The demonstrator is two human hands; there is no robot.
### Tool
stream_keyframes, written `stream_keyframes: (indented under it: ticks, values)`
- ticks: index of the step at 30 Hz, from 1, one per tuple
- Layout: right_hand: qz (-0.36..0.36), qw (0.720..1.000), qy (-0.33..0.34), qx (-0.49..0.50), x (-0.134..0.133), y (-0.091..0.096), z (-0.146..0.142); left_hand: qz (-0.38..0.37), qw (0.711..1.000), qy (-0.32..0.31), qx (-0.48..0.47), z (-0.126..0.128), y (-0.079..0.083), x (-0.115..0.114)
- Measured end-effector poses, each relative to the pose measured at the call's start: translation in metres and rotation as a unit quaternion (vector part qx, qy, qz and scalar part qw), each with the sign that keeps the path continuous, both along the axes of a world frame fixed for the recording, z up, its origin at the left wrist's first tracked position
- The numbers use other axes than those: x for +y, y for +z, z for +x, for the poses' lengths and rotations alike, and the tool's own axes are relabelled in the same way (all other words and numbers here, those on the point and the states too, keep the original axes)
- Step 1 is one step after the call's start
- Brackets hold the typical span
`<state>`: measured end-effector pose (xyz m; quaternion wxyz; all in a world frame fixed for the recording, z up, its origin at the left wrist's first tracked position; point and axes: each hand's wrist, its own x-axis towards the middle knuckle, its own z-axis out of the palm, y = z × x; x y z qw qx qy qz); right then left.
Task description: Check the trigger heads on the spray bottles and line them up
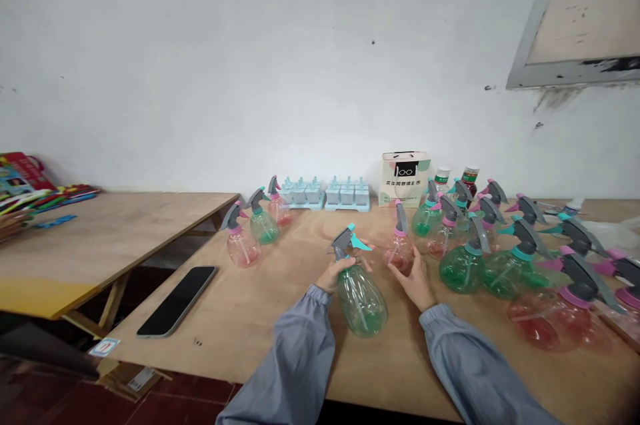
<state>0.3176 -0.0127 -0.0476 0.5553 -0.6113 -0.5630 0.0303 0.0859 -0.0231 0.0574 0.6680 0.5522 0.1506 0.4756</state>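
Note:
My left hand [336, 272] is closed around the neck of a green spray bottle [365, 305], which has a grey head and a teal trigger and tilts in front of me. To its right, my right hand [414, 278] has its thumb and fingers around the body of a pink spray bottle [397, 252], which is upright with a grey and pink head. Beside my right hand stands another green spray bottle [461, 270]. A further pink spray bottle [243, 248] is over to the left, next to a green one [264, 226].
Many pink and green spray bottles crowd the right side of the wooden table [225, 352]. A phone [177, 302] lies at left. Pale blue popsicle molds [347, 195] and a paper bag [400, 185] stand by the wall. A second table [125, 225] is at left.

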Motion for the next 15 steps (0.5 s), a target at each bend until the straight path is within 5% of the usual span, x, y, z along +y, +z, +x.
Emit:
stream_keyframes:
  ticks: [10,13,15]
  values:
    - [0.02,1.0,-0.001,-0.01,-0.001,0.0,0.0,0.101,0.965,0.21,0.12,-0.031,0.026,-0.024]
    - [0.03,0.999,-0.004,-0.026,-0.002,0.002,0.0,0.112,0.911,0.351,0.184,-0.073,0.038,-0.035]
    - [0.038,0.999,-0.004,-0.028,-0.003,0.003,-0.001,0.1,0.837,0.482,0.24,-0.113,0.041,-0.039]
